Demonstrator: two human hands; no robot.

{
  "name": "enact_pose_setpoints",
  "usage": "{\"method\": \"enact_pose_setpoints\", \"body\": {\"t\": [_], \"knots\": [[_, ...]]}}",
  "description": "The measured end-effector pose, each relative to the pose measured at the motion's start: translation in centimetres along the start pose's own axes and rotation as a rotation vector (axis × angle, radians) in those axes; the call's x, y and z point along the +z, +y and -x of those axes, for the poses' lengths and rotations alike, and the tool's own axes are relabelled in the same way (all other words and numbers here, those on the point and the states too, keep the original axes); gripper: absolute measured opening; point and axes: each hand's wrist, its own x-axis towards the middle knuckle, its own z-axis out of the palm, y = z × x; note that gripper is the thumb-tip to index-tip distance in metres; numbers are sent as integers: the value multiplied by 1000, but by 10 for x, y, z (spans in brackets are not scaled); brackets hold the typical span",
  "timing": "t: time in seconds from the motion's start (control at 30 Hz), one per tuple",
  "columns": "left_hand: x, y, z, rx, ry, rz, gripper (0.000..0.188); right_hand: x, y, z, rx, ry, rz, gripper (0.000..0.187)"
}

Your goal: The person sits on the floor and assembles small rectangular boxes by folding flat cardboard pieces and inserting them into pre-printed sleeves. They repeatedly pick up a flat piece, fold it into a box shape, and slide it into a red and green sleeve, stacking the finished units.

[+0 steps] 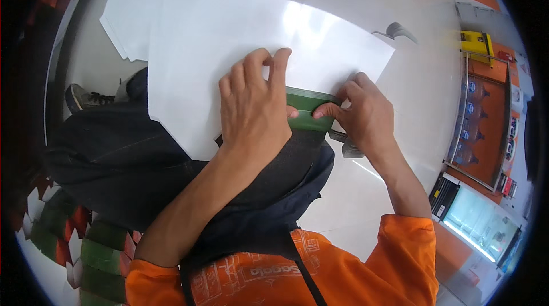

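Across my lap lies a large flat sheet of cardboard [217, 26], glossy white on its upper face. At its near edge a folded-up flap [309, 102] shows green, with crease lines along it. My left hand [251, 100] is bent over this edge, its thumb on the green flap and its fingers on the white side, the index finger raised. My right hand [366, 108] pinches the flap's right end between thumb and curled fingers. Both thumb tips point toward each other, a short way apart.
More white cardboard sheets [128, 26] lie beyond on the glossy tiled floor [417, 117]. Green and red folded cartons [100, 254] are piled at lower left. A shoe [86, 99] shows at left. To the right stand a rack of water bottles [472, 117] and a lit glass case [480, 220].
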Motion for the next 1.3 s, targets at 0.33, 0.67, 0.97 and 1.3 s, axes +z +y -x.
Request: {"method": "enact_pose_setpoints", "body": {"t": [0.33,0.67,0.97,1.3], "knots": [[-42,-38,33,199,-260,94,87,6,-2,13,-594,8,-368,33],[-35,-22,69,561,-109,-368,25,-10,3,-23,-537,-421,-772,16],[-40,-12,69,394,-164,-321,24,-1,14,-36,-650,-457,-830,18],[-34,-4,57,374,-67,-172,7,-5,21,-34,-719,-433,-720,11]]}}
